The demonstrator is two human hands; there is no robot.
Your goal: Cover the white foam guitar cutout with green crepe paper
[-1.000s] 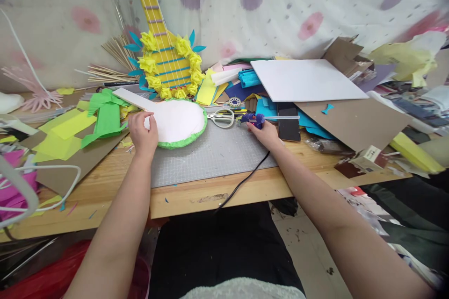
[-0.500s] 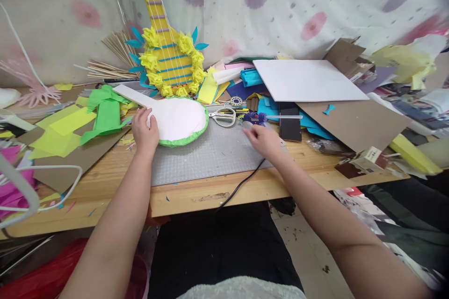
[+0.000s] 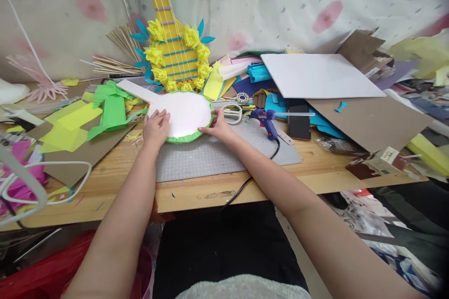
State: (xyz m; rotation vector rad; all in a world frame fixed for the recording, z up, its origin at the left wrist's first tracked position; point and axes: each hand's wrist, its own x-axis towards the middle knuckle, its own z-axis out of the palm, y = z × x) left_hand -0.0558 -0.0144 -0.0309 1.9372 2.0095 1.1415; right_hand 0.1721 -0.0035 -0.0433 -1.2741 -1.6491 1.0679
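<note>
One large pale cloth (image 3: 294, 14) with pink and purple flowers hangs behind everything. Before it stretches a wooden surface (image 3: 105, 187), heaped along the back with craft scraps. A gray gridded mat (image 3: 196, 161) lies at the middle of its near side. At the back, left of center, a yellow guitar (image 3: 177, 63) stands tilted, its body ringed with yellow paper flowers and blue leaves. Right of center, a white board (image 3: 322, 74) rests over part of a brown cardboard sheet (image 3: 372, 124).

Smaller than these, the white guitar-shaped piece (image 3: 185, 112) lies at the mat's left back, white face up, its rounded body edged in crumpled green and its neck pointing to the back left. Loose green paper (image 3: 114, 110) sits to its left.

The left grip (image 3: 156, 131) has its fingers laid over the left part of the white face; whether the thumb closes beneath, I cannot tell. The right grip (image 3: 219, 128) grasps the green rim at the right, thumb at the near side.

Just right of that lie white-handled scissors (image 3: 233, 114), then a blue glue gun (image 3: 266, 124) and a black phone (image 3: 299, 124). Tiniest is a blue paper bow (image 3: 341, 107) on the cardboard.
</note>
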